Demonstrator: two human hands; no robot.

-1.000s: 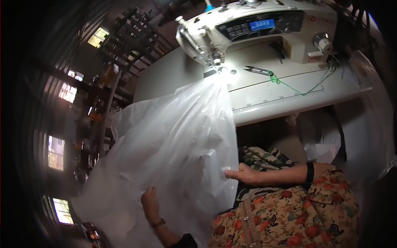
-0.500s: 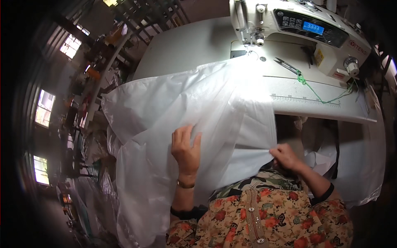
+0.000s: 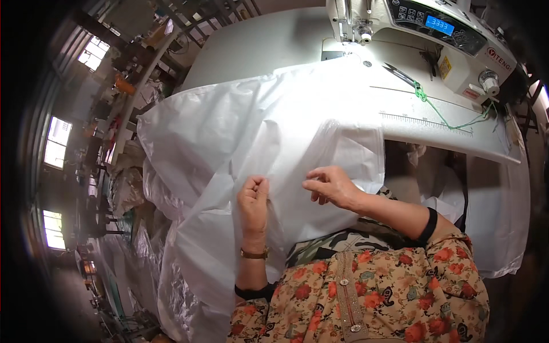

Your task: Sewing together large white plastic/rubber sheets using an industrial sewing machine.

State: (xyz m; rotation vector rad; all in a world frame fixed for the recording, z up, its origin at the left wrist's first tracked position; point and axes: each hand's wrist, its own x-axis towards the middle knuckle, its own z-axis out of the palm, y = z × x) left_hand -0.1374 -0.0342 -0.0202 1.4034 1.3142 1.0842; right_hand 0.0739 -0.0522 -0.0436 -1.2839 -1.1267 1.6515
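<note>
A large sheet of thin, shiny white fabric spreads over the sewing table and down across my lap. Its far edge reaches the needle area of a white sewing machine. My left hand is closed, thumb against fingers, pinching a fold of the fabric. Over the middle of the sheet, my right hand points left with its fingers loosely bent and apart, holding nothing. Strong lamp light washes out the fabric around the needle.
Thread snips with a green cord lie on the table right of the needle. More white sheeting hangs at the right. Cluttered shelving and bundled material stand at the left.
My right hand has let go of the fabric's right edge and moved left over the sheet. My left hand has closed on a fold. The view has shifted slightly.
</note>
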